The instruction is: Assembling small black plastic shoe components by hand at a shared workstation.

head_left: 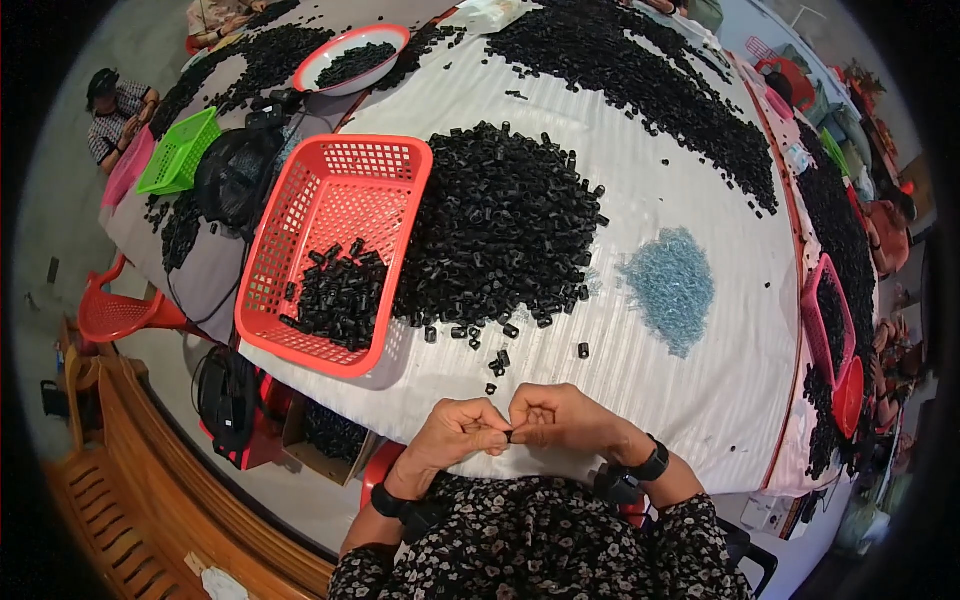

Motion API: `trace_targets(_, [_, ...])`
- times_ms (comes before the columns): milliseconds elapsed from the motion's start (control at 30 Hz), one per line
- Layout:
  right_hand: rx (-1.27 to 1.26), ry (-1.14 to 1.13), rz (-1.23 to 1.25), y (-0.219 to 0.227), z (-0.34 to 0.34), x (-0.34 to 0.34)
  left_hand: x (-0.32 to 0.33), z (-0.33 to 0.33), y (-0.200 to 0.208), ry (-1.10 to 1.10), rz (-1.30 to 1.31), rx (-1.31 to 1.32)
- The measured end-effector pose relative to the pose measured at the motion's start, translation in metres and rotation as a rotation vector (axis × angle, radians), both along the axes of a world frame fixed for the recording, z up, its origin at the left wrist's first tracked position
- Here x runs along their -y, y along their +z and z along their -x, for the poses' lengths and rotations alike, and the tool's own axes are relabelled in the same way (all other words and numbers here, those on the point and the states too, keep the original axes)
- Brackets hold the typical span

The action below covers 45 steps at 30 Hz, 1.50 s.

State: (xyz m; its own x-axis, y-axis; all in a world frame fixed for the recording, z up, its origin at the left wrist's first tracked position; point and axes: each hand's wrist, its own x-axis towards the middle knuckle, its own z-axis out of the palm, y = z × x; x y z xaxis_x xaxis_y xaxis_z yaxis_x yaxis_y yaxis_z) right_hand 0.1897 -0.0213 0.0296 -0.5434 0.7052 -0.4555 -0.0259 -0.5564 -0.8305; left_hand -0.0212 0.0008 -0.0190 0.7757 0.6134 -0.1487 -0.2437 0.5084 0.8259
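Close to the table's front edge, my left hand (pixel 458 432) and my right hand (pixel 568 416) meet fingertip to fingertip. Both are closed in a pinch on a small black plastic part (pixel 509 437), mostly covered by the fingers. A few loose black parts lie just beyond my hands. Past them rises a big heap of short black tubular pieces (pixel 495 225). To its left stands a red perforated basket (pixel 345 185) with more black pieces in its near end. A pile of small clear bluish pieces (pixel 672 290) lies to the right.
A white cloth (pixel 735 400) covers the table. Further black heaps (pixel 640 70) spread along the far side, near a red-rimmed white basin (pixel 395 75). A green basket (pixel 180 150) and black fan (pixel 235 180) stand left. Other people sit around; a wooden bench (pixel 170 470) is lower left.
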Motion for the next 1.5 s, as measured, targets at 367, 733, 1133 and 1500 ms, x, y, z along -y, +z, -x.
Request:
trace_targets(367, [0.090,-0.029,-0.107,-0.005,0.000,0.002,0.003,-0.003,-0.003,0.057,0.119,-0.009])
trace_targets(733, [0.082,-0.110,-0.329,-0.002,0.009,-0.002,0.006,-0.004,-0.004,0.143,0.254,0.142])
trace_targets(1133, [0.092,0.059,-0.258,-0.005,0.019,-0.010,0.002,0.020,0.021,0.121,0.062,0.066])
trace_targets(1500, [0.838,0.116,-1.181,-0.034,0.036,-0.015,-0.004,0.035,0.042,0.375,0.022,0.126])
